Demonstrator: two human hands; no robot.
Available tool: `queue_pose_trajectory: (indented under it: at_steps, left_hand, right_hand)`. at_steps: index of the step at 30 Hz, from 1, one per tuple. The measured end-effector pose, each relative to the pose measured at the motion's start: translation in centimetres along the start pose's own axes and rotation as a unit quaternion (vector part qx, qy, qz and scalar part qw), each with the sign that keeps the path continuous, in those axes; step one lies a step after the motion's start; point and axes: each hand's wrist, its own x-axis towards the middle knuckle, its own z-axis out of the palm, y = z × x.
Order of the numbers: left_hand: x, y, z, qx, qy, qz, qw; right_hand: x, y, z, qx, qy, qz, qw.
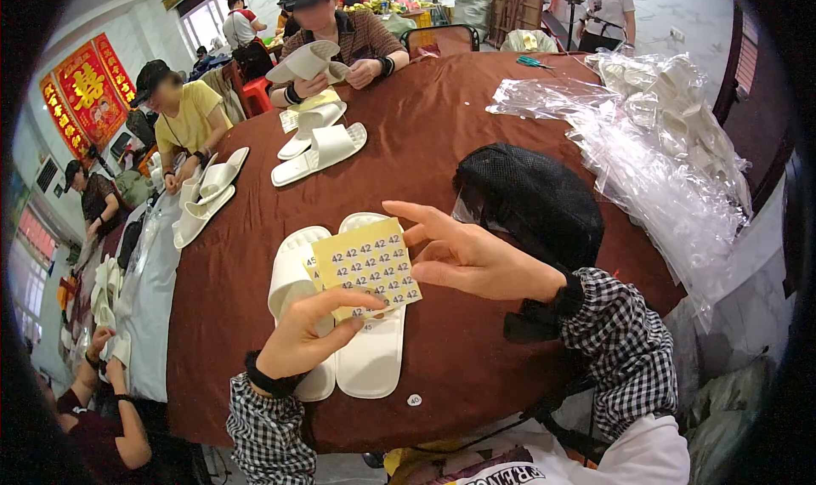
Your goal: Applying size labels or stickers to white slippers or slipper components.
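Note:
My left hand (308, 339) pinches yellow sheets of small round white stickers (371, 262) over a pair of white slide sandals (368, 368). A second sheet shows partly behind the front one. My right hand (476, 255) is at the right edge of the sheets, index finger stretched out and thumb apart from it. Whether a fingertip touches the sheet, I cannot tell. The sandals lie side by side on the brown tablecloth (476, 362), their straps partly hidden by the sheets and my left hand. One loose round sticker (414, 400) lies near the table's front edge.
A black mesh bag (535, 200) stands right of my hands. Clear plastic bags (629, 179) cover the right side. Other white slides (327, 153) lie farther off, near a co-worker (340, 51) holding a pair. Teal scissors (534, 62) lie at the far edge.

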Motion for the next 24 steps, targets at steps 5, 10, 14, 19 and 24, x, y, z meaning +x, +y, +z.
queue_pose_trajectory:
  at_steps: [5,10,14,19,24]
  left_hand:
    - [0.8,0.1,0.5,0.013,-0.051,0.018,0.998]
    - [0.6,-0.3,0.9,0.009,-0.025,0.045,0.999]
    - [0.5,-1.0,0.8,-0.135,0.022,-0.003,0.991]
    - [0.9,-0.8,0.7,-0.163,-0.022,-0.038,0.986]
    - [0.7,-0.7,0.8,-0.170,-0.007,-0.066,0.983]
  right_hand:
    - [0.0,-0.1,0.5,-0.012,0.059,-0.079,0.995]
    - [-0.3,1.1,1.5,-0.005,0.064,-0.056,0.996]
    - [-0.8,1.9,1.7,-0.044,0.096,-0.012,0.994]
    - [-0.9,3.4,2.1,-0.060,0.149,-0.057,0.985]
    - [-0.9,3.4,1.9,-0.120,0.164,-0.026,0.979]
